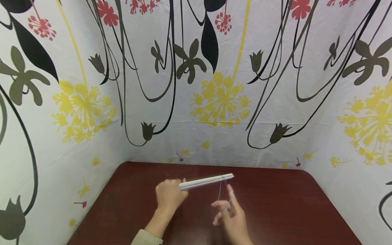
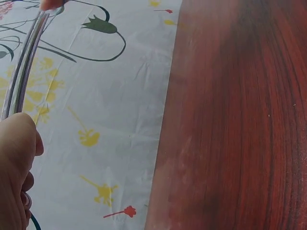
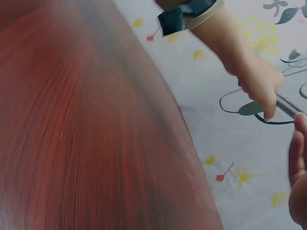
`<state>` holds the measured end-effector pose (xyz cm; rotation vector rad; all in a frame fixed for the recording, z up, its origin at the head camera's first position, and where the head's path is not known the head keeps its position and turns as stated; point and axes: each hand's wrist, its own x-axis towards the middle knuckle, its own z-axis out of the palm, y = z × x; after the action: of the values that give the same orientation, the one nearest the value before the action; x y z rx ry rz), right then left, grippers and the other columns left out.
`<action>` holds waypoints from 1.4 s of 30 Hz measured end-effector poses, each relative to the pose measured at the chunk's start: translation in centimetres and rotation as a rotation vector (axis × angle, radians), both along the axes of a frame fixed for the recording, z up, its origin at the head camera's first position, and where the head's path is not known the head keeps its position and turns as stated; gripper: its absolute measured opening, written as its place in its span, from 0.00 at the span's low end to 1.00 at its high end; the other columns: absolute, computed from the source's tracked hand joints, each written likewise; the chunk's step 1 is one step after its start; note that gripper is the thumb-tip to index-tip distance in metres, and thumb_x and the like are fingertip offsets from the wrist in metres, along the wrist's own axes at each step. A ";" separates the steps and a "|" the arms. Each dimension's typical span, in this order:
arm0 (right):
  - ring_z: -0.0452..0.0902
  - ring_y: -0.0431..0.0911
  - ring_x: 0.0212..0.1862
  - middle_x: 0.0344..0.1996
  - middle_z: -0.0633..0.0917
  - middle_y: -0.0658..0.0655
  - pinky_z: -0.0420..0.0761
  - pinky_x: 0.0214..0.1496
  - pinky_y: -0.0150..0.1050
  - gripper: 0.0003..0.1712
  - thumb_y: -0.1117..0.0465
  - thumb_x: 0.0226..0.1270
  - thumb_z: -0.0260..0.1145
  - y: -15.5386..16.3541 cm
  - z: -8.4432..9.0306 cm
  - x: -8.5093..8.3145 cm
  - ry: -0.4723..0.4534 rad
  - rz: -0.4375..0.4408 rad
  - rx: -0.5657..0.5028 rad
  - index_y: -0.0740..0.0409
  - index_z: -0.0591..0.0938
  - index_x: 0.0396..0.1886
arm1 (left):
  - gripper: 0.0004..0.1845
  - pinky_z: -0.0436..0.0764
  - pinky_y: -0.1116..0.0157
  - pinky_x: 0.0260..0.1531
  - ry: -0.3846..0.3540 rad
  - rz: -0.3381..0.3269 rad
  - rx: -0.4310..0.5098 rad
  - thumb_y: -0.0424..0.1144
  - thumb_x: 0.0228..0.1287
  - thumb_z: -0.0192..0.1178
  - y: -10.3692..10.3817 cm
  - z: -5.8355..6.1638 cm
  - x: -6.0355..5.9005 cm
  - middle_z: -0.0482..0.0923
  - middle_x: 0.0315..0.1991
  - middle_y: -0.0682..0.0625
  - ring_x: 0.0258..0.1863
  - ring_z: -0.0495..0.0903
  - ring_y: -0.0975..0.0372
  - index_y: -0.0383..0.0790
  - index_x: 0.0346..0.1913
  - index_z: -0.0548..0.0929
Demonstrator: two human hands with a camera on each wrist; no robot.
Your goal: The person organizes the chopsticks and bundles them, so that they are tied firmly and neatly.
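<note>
My left hand (image 1: 171, 195) grips one end of a bundle of slim pale sticks (image 1: 205, 181), whose exact kind I cannot tell. In the head view the bundle points to the right, its free end slightly raised above the table. The left wrist view shows the bundle (image 2: 25, 67) with thin dark and purplish lines along it. A thin thread (image 1: 219, 191) goes round the bundle near its free end and hangs down to my right hand (image 1: 232, 217). The right thumb and a finger pinch the thread, while the index finger points up close to the bundle.
Beneath both hands lies a dark red-brown wooden table (image 1: 284, 204) with rounded far corners. White cloth (image 1: 220, 146) printed with flowers and vines hangs behind the table and along both sides. A dark band (image 3: 187, 17) crosses the left sleeve in the right wrist view.
</note>
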<state>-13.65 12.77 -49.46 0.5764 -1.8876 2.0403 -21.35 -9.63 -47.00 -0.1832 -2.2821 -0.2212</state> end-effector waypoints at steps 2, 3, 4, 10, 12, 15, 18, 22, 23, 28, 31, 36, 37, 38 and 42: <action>0.82 0.45 0.19 0.36 0.87 0.57 0.82 0.22 0.43 0.33 0.69 0.81 0.49 -0.1 0.4 0.1 -0.134 0.001 -0.041 0.69 0.50 0.79 | 0.28 0.57 0.61 0.07 0.029 -0.012 -0.018 0.48 0.53 0.67 -0.1 -0.1 0.0 0.63 0.06 0.54 0.05 0.61 0.57 0.51 0.08 0.60; 0.82 0.44 0.19 0.34 0.87 0.57 0.82 0.22 0.42 0.31 0.66 0.82 0.48 0.0 0.5 0.1 -0.184 0.012 -0.069 0.72 0.53 0.77 | 0.28 0.57 0.62 0.07 0.044 -0.022 -0.027 0.48 0.53 0.67 -0.1 -0.2 0.0 0.62 0.06 0.54 0.05 0.60 0.57 0.50 0.08 0.60; 0.81 0.43 0.19 0.32 0.87 0.57 0.82 0.23 0.40 0.30 0.64 0.83 0.46 0.1 0.6 0.0 -0.211 0.029 -0.106 0.75 0.54 0.76 | 0.27 0.56 0.62 0.07 0.062 -0.034 -0.036 0.47 0.53 0.66 -0.2 -0.2 0.0 0.62 0.06 0.54 0.05 0.59 0.58 0.50 0.08 0.60; 0.82 0.40 0.20 0.25 0.85 0.47 0.78 0.25 0.34 0.20 0.60 0.85 0.38 1.9 1.2 -0.7 -0.163 0.130 -0.289 0.57 0.76 0.59 | 0.25 0.55 0.66 0.10 0.236 -0.116 -0.062 0.45 0.53 0.61 -0.3 -0.6 -0.1 0.60 0.06 0.57 0.06 0.55 0.63 0.50 0.08 0.59; 0.82 0.40 0.22 0.24 0.85 0.46 0.79 0.26 0.34 0.22 0.59 0.85 0.35 2.5 1.6 -1.0 -0.112 0.177 -0.310 0.51 0.79 0.50 | 0.24 0.56 0.66 0.10 0.288 -0.137 -0.068 0.44 0.53 0.60 -0.3 -0.5 -0.2 0.60 0.06 0.57 0.06 0.55 0.63 0.50 0.07 0.59; 0.83 0.41 0.22 0.22 0.83 0.48 0.80 0.26 0.36 0.26 0.61 0.85 0.34 3.1 2.3 -1.5 -0.041 0.206 -0.299 0.57 0.81 0.49 | 0.23 0.58 0.66 0.11 0.330 -0.166 -0.074 0.44 0.53 0.57 -0.2 -0.2 -0.2 0.59 0.06 0.58 0.06 0.57 0.63 0.50 0.08 0.58; 0.81 0.43 0.19 0.18 0.80 0.52 0.81 0.25 0.39 0.21 0.65 0.83 0.42 3.2 2.9 -1.8 -0.024 0.105 -0.203 0.66 0.82 0.51 | 0.23 0.59 0.66 0.11 0.339 -0.193 -0.086 0.44 0.54 0.56 0.0 0.0 0.0 0.58 0.06 0.58 0.06 0.57 0.63 0.50 0.09 0.58; 0.78 0.47 0.16 0.14 0.78 0.57 0.80 0.22 0.41 0.07 0.69 0.75 0.59 2.8 3.2 -2.1 -0.061 -0.068 0.004 0.67 0.83 0.41 | 0.23 0.58 0.66 0.11 0.330 -0.206 -0.096 0.44 0.54 0.57 0.3 0.0 0.1 0.59 0.06 0.58 0.07 0.56 0.64 0.50 0.09 0.58; 0.78 0.48 0.15 0.14 0.79 0.58 0.79 0.22 0.41 0.05 0.71 0.72 0.61 2.8 3.2 -2.1 -0.064 -0.080 0.030 0.68 0.82 0.39 | 0.23 0.59 0.66 0.11 0.321 -0.202 -0.093 0.43 0.53 0.58 0.3 -0.1 0.1 0.59 0.06 0.58 0.07 0.56 0.64 0.50 0.09 0.58; 0.77 0.45 0.14 0.17 0.80 0.54 0.78 0.19 0.40 0.10 0.76 0.70 0.60 2.5 2.3 -2.0 -0.081 -0.019 -0.051 0.74 0.69 0.46 | 0.25 0.55 0.68 0.10 0.228 -0.151 -0.036 0.44 0.50 0.62 -0.2 -0.4 0.0 0.59 0.06 0.59 0.06 0.55 0.64 0.51 0.08 0.57; 0.77 0.42 0.14 0.22 0.82 0.53 0.78 0.19 0.38 0.11 0.73 0.74 0.58 2.5 1.6 -1.8 -0.151 0.007 -0.092 0.72 0.64 0.46 | 0.26 0.53 0.68 0.09 0.173 -0.126 -0.021 0.44 0.50 0.64 -0.5 -0.4 -0.1 0.56 0.06 0.59 0.06 0.52 0.64 0.52 0.08 0.56; 0.75 0.43 0.11 0.26 0.87 0.61 0.77 0.15 0.39 0.06 0.70 0.72 0.62 2.4 0.8 -1.4 -0.150 -0.064 0.050 0.66 0.72 0.41 | 0.28 0.51 0.68 0.09 0.121 -0.117 -0.014 0.44 0.50 0.66 -0.7 -0.1 -0.1 0.52 0.07 0.60 0.08 0.49 0.65 0.52 0.09 0.55; 0.74 0.43 0.09 0.26 0.88 0.62 0.76 0.14 0.38 0.05 0.70 0.71 0.64 2.3 0.7 -1.3 -0.118 -0.087 0.092 0.64 0.74 0.40 | 0.28 0.50 0.68 0.09 0.116 -0.117 -0.010 0.44 0.50 0.66 -0.7 -0.1 -0.1 0.51 0.07 0.61 0.08 0.48 0.66 0.52 0.09 0.55; 0.73 0.43 0.08 0.26 0.88 0.62 0.75 0.12 0.37 0.04 0.70 0.70 0.64 2.2 0.6 -1.3 -0.080 -0.101 0.126 0.63 0.76 0.39 | 0.28 0.49 0.68 0.09 0.110 -0.117 -0.005 0.44 0.49 0.66 -0.6 0.0 -0.1 0.50 0.08 0.61 0.09 0.47 0.66 0.53 0.09 0.55; 0.71 0.35 0.08 0.24 0.89 0.54 0.72 0.12 0.32 0.08 0.74 0.67 0.65 2.0 0.2 -1.6 0.090 -0.148 0.239 0.57 0.79 0.36 | 0.28 0.49 0.69 0.10 0.113 -0.128 0.013 0.44 0.49 0.67 -0.5 0.2 0.0 0.49 0.08 0.61 0.09 0.47 0.66 0.53 0.09 0.55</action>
<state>-15.22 14.74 -49.30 0.5570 -2.0690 1.6831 -21.35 -10.13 -46.83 -0.3275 -2.1579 -0.2849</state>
